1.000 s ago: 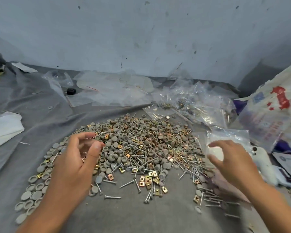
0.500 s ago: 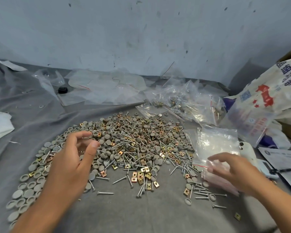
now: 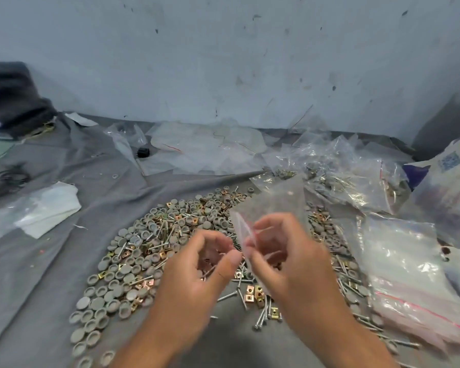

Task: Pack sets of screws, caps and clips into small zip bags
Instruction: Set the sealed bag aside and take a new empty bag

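Bagging is the step in hand: both hands have met above the middle of the heap, with the fill about to be made. The right hand (image 3: 290, 258) pinches a small clear zip bag (image 3: 272, 208) near its red-lined mouth, fingers curled on the film, so that the bag stands up and away from the person, raised over the pile. The left hand (image 3: 210, 264) is cupped just beside it, fingers and thumb curled round a small gathering of parts; a screw shank and something copper-coloured show in the hollow of the palm, though blur hides how many pieces are there. Its thumb tip is almost touching the bag's edge.

Below them, on the grey cloth that covers the counter (image 3: 64, 261), the loose stock is spread wide: grey round caps (image 3: 109, 296) mostly toward the left, brass square clips (image 3: 254, 294) and silver screws (image 3: 262, 316) mixed through the centre and right. A stack of empty zip bags (image 3: 409, 282) lies at the right, and filled bags (image 3: 348, 179) are heaped behind, near the wall.

The next move likely calls for the mouth of the held bag to be parted, which cannot be confirmed as open here, and for the left hand to tip its set in without spilling. Thin film and a narrow opening mean the pointed screws could snag or pierce; feeding them heads first looks the safer course, then pressing the seal shut.
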Demonstrator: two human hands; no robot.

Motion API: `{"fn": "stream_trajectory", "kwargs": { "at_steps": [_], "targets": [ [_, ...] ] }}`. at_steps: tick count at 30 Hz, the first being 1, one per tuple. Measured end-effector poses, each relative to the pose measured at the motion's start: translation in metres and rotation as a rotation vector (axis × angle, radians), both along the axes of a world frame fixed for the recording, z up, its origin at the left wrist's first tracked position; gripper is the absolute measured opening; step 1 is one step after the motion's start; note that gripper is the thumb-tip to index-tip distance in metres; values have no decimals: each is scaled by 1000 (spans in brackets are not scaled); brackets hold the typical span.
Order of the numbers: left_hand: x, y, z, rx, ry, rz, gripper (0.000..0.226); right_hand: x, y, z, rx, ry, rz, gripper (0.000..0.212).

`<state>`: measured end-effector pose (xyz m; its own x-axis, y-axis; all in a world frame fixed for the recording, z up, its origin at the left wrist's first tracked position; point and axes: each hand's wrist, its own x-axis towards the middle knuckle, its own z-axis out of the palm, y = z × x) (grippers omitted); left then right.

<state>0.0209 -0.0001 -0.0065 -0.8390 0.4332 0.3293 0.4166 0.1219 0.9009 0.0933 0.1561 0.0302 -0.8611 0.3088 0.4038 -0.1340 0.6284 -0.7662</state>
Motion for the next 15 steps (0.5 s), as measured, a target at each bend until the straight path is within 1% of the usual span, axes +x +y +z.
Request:
{"fn": "stream_trajectory", "kwargs": {
  "at_steps": [1,2,4,6,7,9,11,13,15],
  "targets": [
    [3,2,-1,7,19,3,48,-6,-14,-7,34,6,13,31],
    [4,1,-3,-3,59,23,45,-12,-22,-13,48,17,9,35],
    [2,-3,-5,-58,143,90,28,-17,-26,-22,-7,38,-14,38],
    [-3,-10,-5,-153,215,162,23,-20,-20,-28,-86,54,-39,39],
    [-5,-13,-6,-189,233,196,21,-19,-16,-29,-110,57,-51,38],
    [-10,-17,-3,-182,208,252,8,-19,-9,-29,-151,40,-62,33],
    [-17,-22,1,-167,193,352,19,-18,-7,-26,-172,22,-41,29],
    [-29,-37,8,-131,160,477,15,-16,-9,-22,-161,-32,54,21],
    [-47,-63,15,-83,153,690,17,-17,-8,-23,-109,-95,120,17]
  ]
}}
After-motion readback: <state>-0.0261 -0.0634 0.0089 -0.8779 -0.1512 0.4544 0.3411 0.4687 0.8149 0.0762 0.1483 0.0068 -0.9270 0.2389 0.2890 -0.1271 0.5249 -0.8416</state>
